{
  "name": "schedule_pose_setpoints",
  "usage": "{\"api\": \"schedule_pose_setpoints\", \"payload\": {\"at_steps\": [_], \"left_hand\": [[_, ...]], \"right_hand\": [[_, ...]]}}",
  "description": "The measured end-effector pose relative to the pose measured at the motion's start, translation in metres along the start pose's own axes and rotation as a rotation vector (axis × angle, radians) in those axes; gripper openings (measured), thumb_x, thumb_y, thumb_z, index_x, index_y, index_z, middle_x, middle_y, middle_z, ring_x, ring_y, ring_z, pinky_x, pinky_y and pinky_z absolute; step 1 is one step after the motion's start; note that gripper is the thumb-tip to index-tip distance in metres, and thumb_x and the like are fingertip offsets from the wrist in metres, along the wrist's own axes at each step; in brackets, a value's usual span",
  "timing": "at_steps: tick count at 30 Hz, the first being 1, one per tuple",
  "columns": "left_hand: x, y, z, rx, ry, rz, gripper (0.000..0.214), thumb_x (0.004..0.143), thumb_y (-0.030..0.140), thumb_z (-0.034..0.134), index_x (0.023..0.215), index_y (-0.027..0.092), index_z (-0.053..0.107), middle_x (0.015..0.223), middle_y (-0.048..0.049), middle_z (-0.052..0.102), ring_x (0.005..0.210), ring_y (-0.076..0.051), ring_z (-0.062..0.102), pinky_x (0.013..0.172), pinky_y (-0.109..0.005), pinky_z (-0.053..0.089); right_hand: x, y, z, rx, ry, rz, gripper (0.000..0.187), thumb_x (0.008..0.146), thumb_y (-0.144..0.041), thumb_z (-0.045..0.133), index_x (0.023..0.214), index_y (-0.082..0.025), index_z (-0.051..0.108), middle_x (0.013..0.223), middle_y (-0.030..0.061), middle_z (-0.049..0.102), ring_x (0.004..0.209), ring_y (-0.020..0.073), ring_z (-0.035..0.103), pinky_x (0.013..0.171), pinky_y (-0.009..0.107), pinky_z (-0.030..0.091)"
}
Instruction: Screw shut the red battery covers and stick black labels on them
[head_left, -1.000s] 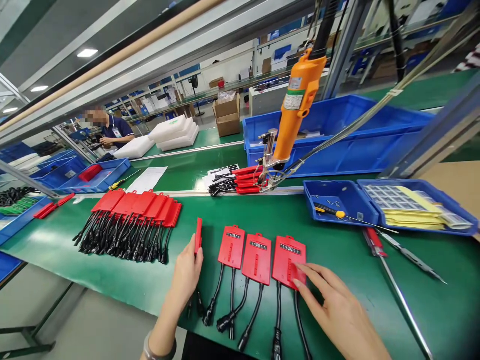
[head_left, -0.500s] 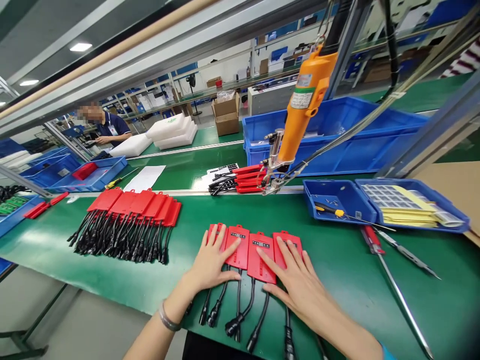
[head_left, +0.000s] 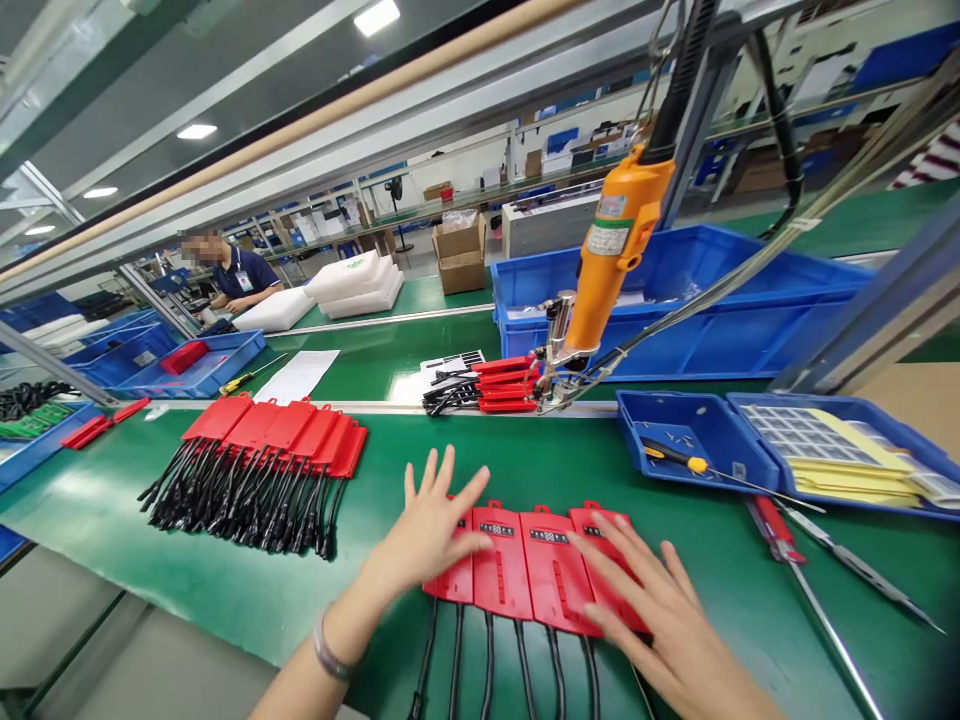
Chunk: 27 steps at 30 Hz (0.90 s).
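Observation:
Several red flat modules (head_left: 525,565) with small displays and black cables lie side by side, overlapping, on the green bench near me. My left hand (head_left: 427,525) rests on the leftmost module with fingers spread. Over the rightmost module lies my right hand (head_left: 667,625), flat, its fingers stretched out. Black cables (head_left: 517,675) run from the modules toward the bench edge.
A row of red modules with black cables (head_left: 262,455) lies at left. An orange hanging screwdriver (head_left: 611,250) hovers over a stack of modules (head_left: 495,385). Blue trays (head_left: 694,430) with a small screwdriver and yellow sheets (head_left: 847,455) sit right, near a red-handled screwdriver (head_left: 772,515). A co-worker (head_left: 232,275) sits far left.
The left hand laid down the module it held on edge. Both hands pushed the separate modules together into an overlapping row and slid it nearer to me.

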<state>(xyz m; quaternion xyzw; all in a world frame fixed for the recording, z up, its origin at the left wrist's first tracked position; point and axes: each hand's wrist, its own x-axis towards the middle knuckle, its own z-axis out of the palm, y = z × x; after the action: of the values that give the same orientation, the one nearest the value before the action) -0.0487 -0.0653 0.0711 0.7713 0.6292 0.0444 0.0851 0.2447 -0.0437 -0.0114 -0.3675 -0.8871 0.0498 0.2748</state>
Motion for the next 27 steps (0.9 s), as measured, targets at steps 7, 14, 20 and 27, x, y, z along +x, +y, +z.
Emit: {"api": "schedule_pose_setpoints", "payload": {"at_steps": [7,14,20,27], "left_hand": [[0.163,-0.054,-0.036,0.045,0.189,0.06,0.072,0.089,0.015,0.055,0.152,0.011,0.021,0.155,-0.0254,0.03,0.145,-0.033,0.029,0.114,-0.054,0.032],[0.235,-0.048,-0.024,0.092,0.183,0.11,0.082,0.072,-0.001,0.051,0.149,0.008,0.025,0.146,-0.0241,0.044,0.134,-0.032,0.046,0.109,-0.049,0.039],[0.197,-0.045,-0.036,0.117,0.235,0.082,0.075,0.079,0.001,0.05,0.149,0.009,0.026,0.15,-0.023,0.039,0.138,-0.032,0.04,0.112,-0.048,0.036],[0.041,-0.002,-0.012,0.118,0.102,0.126,0.052,0.094,0.036,0.061,0.141,0.02,0.046,0.149,-0.0164,0.044,0.14,-0.032,0.038,0.115,-0.054,0.03]], "right_hand": [[0.007,0.013,-0.012,0.088,0.231,0.185,0.032,0.101,-0.038,0.043,0.128,-0.027,0.055,0.124,0.0072,0.061,0.108,0.0219,0.064,0.09,0.035,0.058],[0.006,0.009,-0.009,0.051,0.298,0.112,0.028,0.101,-0.031,0.042,0.125,-0.024,0.057,0.115,0.007,0.062,0.104,0.021,0.062,0.085,0.032,0.056],[0.002,0.005,-0.012,0.077,0.258,0.132,0.031,0.101,-0.032,0.043,0.126,-0.023,0.058,0.119,0.0083,0.062,0.108,0.0228,0.061,0.086,0.036,0.057],[-0.002,0.003,-0.003,-0.108,0.101,-0.166,0.039,0.092,-0.043,0.059,0.128,-0.03,0.065,0.142,0.0125,0.053,0.125,0.037,0.055,0.087,0.052,0.058]]}}
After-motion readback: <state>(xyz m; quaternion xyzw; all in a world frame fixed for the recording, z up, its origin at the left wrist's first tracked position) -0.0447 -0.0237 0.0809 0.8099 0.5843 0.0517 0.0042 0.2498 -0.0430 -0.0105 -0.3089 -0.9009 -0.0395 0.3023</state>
